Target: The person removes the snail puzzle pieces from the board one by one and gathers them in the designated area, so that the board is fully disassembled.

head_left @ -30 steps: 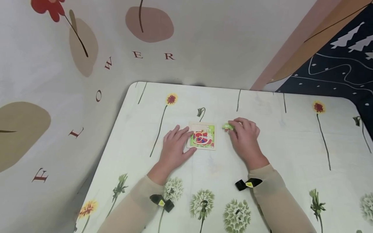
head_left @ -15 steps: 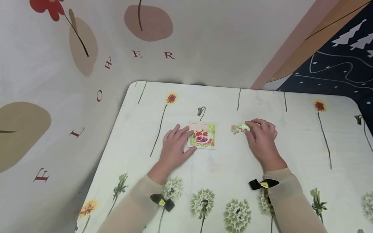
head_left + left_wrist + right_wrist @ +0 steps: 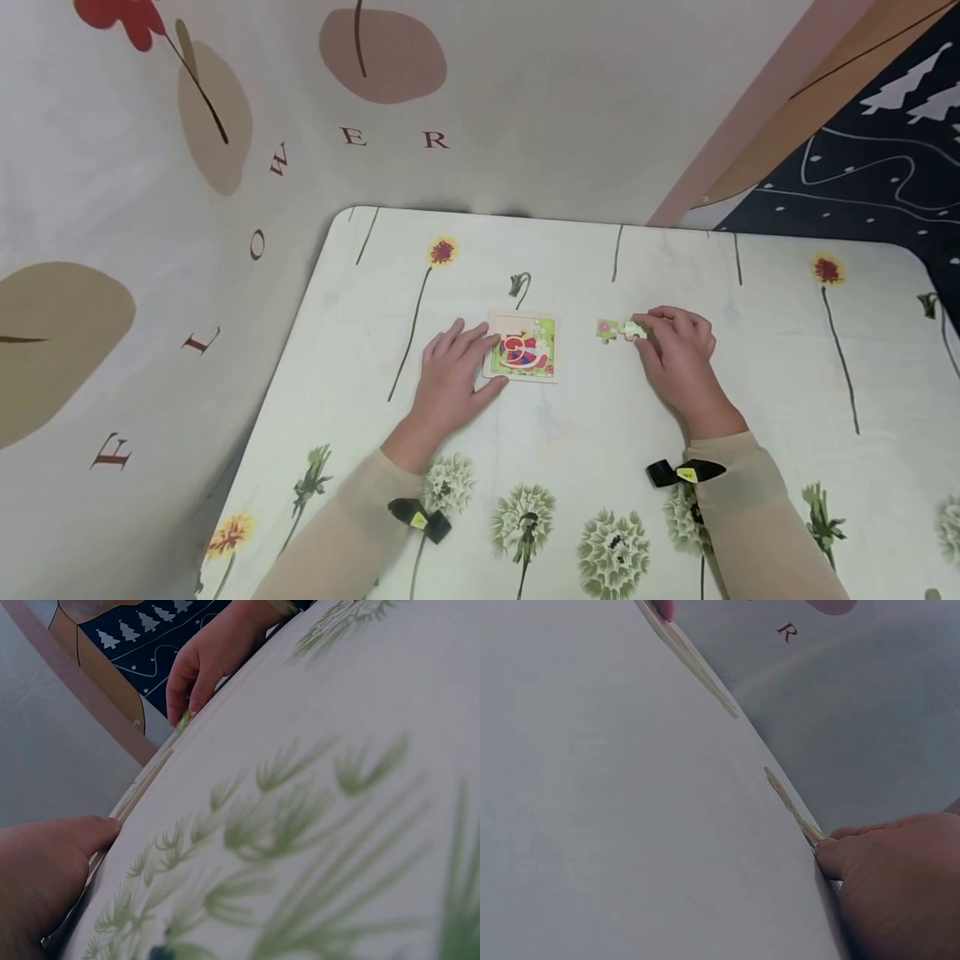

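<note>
A square wooden jigsaw board [image 3: 522, 377] with a red and blue snail-like picture lies flat on the table. My left hand [image 3: 454, 379] rests at its left side with fingers spread, the thumb at the near edge and the index fingertip over the left rim. Right of the board, my right hand [image 3: 681, 362] pinches a green and white puzzle piece [image 3: 633, 330] between thumb and fingers, low over the table. A green puzzle piece [image 3: 607, 331] with a pink flower sits just left of it. In the right wrist view, the thumb [image 3: 832, 859] is at the piece's end.
A white table cover [image 3: 562, 450] printed with flowers and dandelions lies under everything. Behind it rises a pale curtain [image 3: 540, 100] with letters and leaf shapes. A dark patterned cloth [image 3: 862, 183] hangs at the back right.
My right hand has moved right, away from the board, and then nearly stopped. The flowered piece now shows beside the pinched one. My left hand and the board have stayed in place.
</note>
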`<move>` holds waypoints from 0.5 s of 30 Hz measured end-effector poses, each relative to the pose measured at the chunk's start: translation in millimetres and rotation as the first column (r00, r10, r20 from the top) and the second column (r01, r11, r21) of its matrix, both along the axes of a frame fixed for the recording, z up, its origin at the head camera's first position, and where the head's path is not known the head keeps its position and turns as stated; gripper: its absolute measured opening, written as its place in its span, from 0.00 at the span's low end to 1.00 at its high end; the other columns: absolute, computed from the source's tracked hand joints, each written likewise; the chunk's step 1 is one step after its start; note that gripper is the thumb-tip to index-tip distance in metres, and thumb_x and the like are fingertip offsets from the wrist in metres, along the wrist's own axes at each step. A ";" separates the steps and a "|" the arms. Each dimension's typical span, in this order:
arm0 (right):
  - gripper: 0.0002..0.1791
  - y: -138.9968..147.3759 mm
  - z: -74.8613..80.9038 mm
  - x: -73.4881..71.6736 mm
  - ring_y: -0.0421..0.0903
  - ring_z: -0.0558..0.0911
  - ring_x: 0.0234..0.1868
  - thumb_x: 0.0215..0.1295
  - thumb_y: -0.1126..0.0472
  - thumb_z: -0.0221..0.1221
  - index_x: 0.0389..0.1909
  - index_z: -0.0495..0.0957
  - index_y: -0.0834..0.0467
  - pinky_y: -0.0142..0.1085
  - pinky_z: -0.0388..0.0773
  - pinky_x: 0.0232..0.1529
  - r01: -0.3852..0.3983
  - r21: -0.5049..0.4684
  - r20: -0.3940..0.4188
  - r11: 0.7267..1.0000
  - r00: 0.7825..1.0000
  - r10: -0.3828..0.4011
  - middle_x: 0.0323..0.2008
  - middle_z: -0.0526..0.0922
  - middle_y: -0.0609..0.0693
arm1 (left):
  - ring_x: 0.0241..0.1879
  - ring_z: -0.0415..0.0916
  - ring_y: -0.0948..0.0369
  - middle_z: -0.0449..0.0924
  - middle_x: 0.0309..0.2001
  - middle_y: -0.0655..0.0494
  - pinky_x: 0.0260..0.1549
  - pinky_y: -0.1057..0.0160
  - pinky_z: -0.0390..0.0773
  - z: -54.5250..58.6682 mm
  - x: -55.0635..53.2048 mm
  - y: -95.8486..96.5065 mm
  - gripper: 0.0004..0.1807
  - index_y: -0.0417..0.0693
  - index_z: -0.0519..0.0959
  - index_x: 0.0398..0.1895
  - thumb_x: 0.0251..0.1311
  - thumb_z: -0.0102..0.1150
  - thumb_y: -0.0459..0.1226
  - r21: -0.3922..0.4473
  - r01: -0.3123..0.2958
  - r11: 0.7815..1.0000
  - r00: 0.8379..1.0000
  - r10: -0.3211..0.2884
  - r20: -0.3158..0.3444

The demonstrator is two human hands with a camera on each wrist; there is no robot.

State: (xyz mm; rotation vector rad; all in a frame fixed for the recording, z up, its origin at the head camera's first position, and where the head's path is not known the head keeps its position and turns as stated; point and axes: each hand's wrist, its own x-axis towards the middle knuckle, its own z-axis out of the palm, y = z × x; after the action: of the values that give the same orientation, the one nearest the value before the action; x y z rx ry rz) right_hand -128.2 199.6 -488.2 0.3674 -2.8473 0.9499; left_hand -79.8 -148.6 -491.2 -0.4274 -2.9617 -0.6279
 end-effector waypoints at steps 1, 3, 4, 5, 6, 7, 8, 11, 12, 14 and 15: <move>0.18 -0.3 0.2 -0.1 0.64 0.56 0.65 0.69 0.65 0.59 0.59 0.77 0.61 0.64 0.44 0.64 0.001 0.003 0.004 1.000 1.000 -0.001 0.59 0.69 0.62 | 0.78 0.50 0.50 0.65 0.73 0.58 0.72 0.40 0.54 0.2 -0.1 0.1 0.33 0.61 0.71 0.68 0.61 0.61 0.58 0.002 -0.001 1.000 1.000 0.001 0.001; 0.18 -0.7 0.6 -0.4 0.64 0.56 0.65 0.69 0.64 0.58 0.59 0.77 0.61 0.64 0.44 0.64 0.008 0.007 0.017 1.000 1.000 -0.008 0.57 0.70 0.61 | 0.78 0.50 0.50 0.65 0.73 0.58 0.71 0.40 0.54 0.5 -0.1 0.1 0.33 0.61 0.71 0.68 0.61 0.62 0.58 0.005 -0.003 1.000 1.000 0.003 0.004; 0.18 -0.7 0.4 -0.5 0.64 0.56 0.65 0.70 0.64 0.58 0.59 0.77 0.61 0.64 0.44 0.64 0.013 0.011 0.023 1.000 1.000 -0.013 0.56 0.70 0.61 | 0.78 0.50 0.50 0.65 0.73 0.59 0.71 0.40 0.54 0.5 0.0 0.1 0.33 0.61 0.71 0.68 0.61 0.62 0.58 0.004 -0.004 1.000 1.000 0.004 0.005; 0.18 -0.7 0.2 -0.8 0.63 0.56 0.65 0.70 0.63 0.58 0.59 0.77 0.61 0.64 0.44 0.65 0.018 0.014 0.030 1.000 0.999 -0.019 0.55 0.70 0.61 | 0.78 0.50 0.50 0.65 0.73 0.59 0.71 0.40 0.54 0.5 0.0 0.1 0.33 0.61 0.71 0.68 0.61 0.62 0.58 0.003 -0.004 1.000 1.000 0.004 0.006; 0.18 -0.7 0.0 -1.0 0.63 0.56 0.65 0.70 0.63 0.58 0.59 0.77 0.61 0.64 0.44 0.65 0.024 0.018 0.036 1.000 0.999 -0.024 0.55 0.70 0.61 | 0.78 0.50 0.50 0.65 0.74 0.59 0.72 0.40 0.53 0.3 0.0 0.2 0.33 0.61 0.71 0.69 0.61 0.61 0.58 0.002 -0.005 1.000 1.000 0.005 0.010; 0.18 -0.5 -0.4 -1.3 0.63 0.56 0.65 0.70 0.63 0.57 0.60 0.77 0.61 0.64 0.44 0.65 0.029 0.020 0.041 0.999 0.999 -0.029 0.54 0.70 0.61 | 0.79 0.50 0.50 0.65 0.74 0.59 0.72 0.40 0.53 0.1 0.1 0.2 0.33 0.61 0.71 0.69 0.61 0.61 0.58 0.000 -0.005 1.000 1.000 0.005 0.013; 0.18 -0.3 -0.8 -1.6 0.63 0.56 0.65 0.70 0.62 0.57 0.60 0.77 0.61 0.64 0.44 0.65 0.033 0.022 0.046 0.999 0.998 -0.034 0.54 0.70 0.60 | 0.79 0.49 0.50 0.65 0.74 0.59 0.72 0.40 0.53 0.0 0.0 0.3 0.33 0.61 0.70 0.69 0.61 0.61 0.58 -0.002 -0.004 1.000 1.000 0.004 0.015; 0.19 -0.2 -1.1 -1.5 0.63 0.56 0.65 0.71 0.62 0.57 0.60 0.77 0.60 0.63 0.44 0.65 0.040 0.023 0.054 0.999 0.998 -0.041 0.55 0.70 0.60 | 0.79 0.49 0.50 0.65 0.74 0.59 0.72 0.40 0.53 -0.7 -0.3 0.2 0.34 0.62 0.70 0.69 0.61 0.61 0.59 -0.005 -0.003 1.000 1.000 0.003 0.017; 0.19 0.0 -1.4 -1.6 0.63 0.56 0.65 0.71 0.62 0.57 0.60 0.77 0.60 0.63 0.44 0.65 0.040 0.022 0.055 0.999 0.998 -0.041 0.56 0.70 0.60 | 0.79 0.49 0.51 0.64 0.74 0.60 0.72 0.40 0.52 -0.9 -0.4 0.2 0.34 0.62 0.70 0.69 0.61 0.61 0.59 -0.006 -0.003 1.000 1.000 0.003 0.020; 0.19 -0.1 -1.3 -1.3 0.63 0.56 0.65 0.71 0.62 0.56 0.60 0.77 0.60 0.63 0.44 0.65 0.039 0.017 0.053 0.999 0.998 -0.040 0.56 0.70 0.60 | 0.79 0.49 0.51 0.64 0.74 0.60 0.72 0.40 0.52 -0.9 -0.8 0.1 0.33 0.62 0.70 0.69 0.61 0.60 0.59 -0.007 -0.004 1.000 1.000 0.004 0.022; 0.18 -0.2 -1.1 -1.3 0.63 0.56 0.65 0.71 0.62 0.56 0.60 0.77 0.60 0.63 0.45 0.65 0.038 0.016 0.050 0.999 0.998 -0.039 0.56 0.70 0.60 | 0.79 0.49 0.51 0.64 0.74 0.59 0.72 0.40 0.52 -0.9 -0.9 0.0 0.33 0.62 0.70 0.69 0.61 0.61 0.58 -0.007 -0.004 1.000 1.000 0.004 0.021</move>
State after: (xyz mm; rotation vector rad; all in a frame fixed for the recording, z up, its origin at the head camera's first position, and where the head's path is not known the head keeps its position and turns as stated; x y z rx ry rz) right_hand -129.4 199.4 -489.4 0.2928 -2.8971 0.9451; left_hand -80.7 -148.6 -492.1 -0.4185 -2.9844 -0.6256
